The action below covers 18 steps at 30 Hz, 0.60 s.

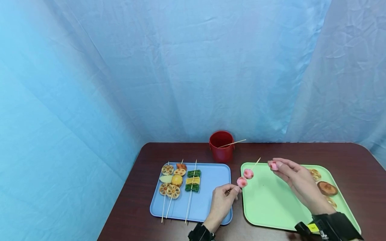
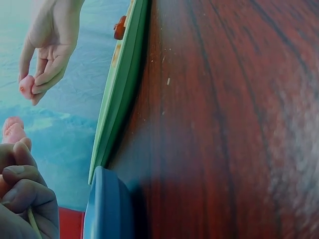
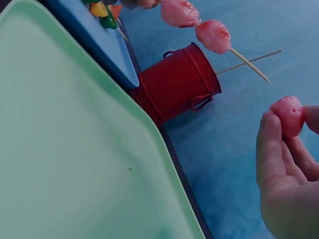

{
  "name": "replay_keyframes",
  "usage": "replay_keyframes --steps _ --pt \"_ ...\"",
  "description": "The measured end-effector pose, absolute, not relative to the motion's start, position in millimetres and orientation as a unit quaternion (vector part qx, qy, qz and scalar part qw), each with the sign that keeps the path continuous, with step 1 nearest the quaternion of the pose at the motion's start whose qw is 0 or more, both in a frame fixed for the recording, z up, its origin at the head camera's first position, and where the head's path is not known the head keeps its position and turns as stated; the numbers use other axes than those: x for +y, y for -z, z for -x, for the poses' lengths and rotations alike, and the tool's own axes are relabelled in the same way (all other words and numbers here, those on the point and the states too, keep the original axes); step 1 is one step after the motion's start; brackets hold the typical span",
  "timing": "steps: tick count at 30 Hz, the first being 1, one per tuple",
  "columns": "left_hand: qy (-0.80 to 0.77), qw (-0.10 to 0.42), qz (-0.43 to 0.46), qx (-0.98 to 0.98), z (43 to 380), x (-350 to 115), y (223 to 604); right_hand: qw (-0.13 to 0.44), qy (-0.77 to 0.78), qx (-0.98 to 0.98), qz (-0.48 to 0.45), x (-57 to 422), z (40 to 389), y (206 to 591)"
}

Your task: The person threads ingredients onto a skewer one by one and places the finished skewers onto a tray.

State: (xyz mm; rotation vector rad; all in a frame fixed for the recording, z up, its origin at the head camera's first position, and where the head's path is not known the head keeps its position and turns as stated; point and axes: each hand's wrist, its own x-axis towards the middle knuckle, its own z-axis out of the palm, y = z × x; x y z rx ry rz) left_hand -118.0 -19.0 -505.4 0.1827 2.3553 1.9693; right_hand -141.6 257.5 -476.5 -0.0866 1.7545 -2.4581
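My left hand (image 1: 222,202) grips the lower part of a wooden skewer (image 1: 257,162) between the two trays. Two pink meatballs (image 1: 248,173) are threaded on it, one behind the other, and its pointed end sticks out past them. To the right, my right hand (image 1: 298,182) pinches a loose pink meatball (image 3: 289,115) between thumb and fingers, above the green tray (image 1: 268,201). A small dark hole shows in that ball in the right wrist view. The ball and the skewer's tip (image 3: 264,76) are apart.
On the left, a blue tray (image 1: 212,174) holds filled skewers with lotus root slices (image 1: 173,191) and green and yellow pieces (image 1: 193,180). A red bucket (image 1: 222,154) with a bare skewer (image 1: 238,142) stands behind. Mushroom (image 1: 327,188) and lotus slices lie at the green tray's right side.
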Motion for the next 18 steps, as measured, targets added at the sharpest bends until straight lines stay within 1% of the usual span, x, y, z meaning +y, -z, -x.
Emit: replay_keyframes --steps 4,11,18 --pt "-0.643 0.037 -0.065 0.762 116.6 -19.0 504.9 0.057 0.837 0.544 0.034 255.9 143.1 475.5" --pt "-0.641 0.04 -0.068 0.764 115.6 -18.7 504.6 0.047 0.851 0.523 0.016 250.3 145.9 473.9" --pt "-0.635 0.062 -0.067 0.767 114.0 -17.6 504.4 0.028 0.856 0.517 0.005 244.9 148.5 473.1"
